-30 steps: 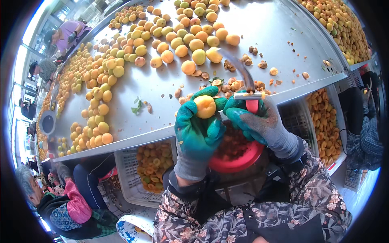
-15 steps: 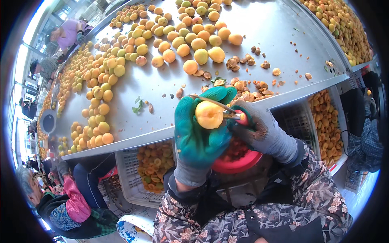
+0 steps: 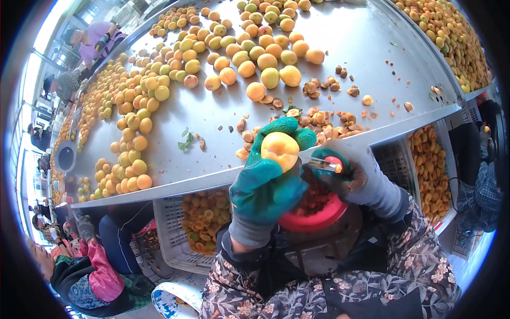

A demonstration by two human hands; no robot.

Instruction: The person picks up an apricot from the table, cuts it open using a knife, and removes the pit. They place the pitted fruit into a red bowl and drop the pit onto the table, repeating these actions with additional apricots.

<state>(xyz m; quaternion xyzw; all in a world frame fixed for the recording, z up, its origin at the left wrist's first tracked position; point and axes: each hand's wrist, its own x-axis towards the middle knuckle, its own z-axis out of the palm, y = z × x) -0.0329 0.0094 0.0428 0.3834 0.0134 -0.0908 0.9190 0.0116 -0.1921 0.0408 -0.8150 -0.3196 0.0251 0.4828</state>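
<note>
At a metal tabletop [image 3: 212, 151], the left hand [image 3: 265, 191] holds an apricot [image 3: 280, 150], the right hand [image 3: 357, 173] a red-handled tool [image 3: 334, 161]; crates [image 3: 172, 234] hold halves [image 3: 426, 173], whole fruit [image 3: 270, 78] remains.

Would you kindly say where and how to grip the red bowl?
Probably by the near rim of the red bowl, coming from the person's side: its curved wall shows bare there, while the left hand and right hand hide parts of its far side.

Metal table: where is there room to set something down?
The metal table has a wide bare patch right of the orange fruits, beyond the brown pits; a smaller one between green leaf, front rim and left hand. Crowded: left side, with fruits, and just beyond that hand.
</note>
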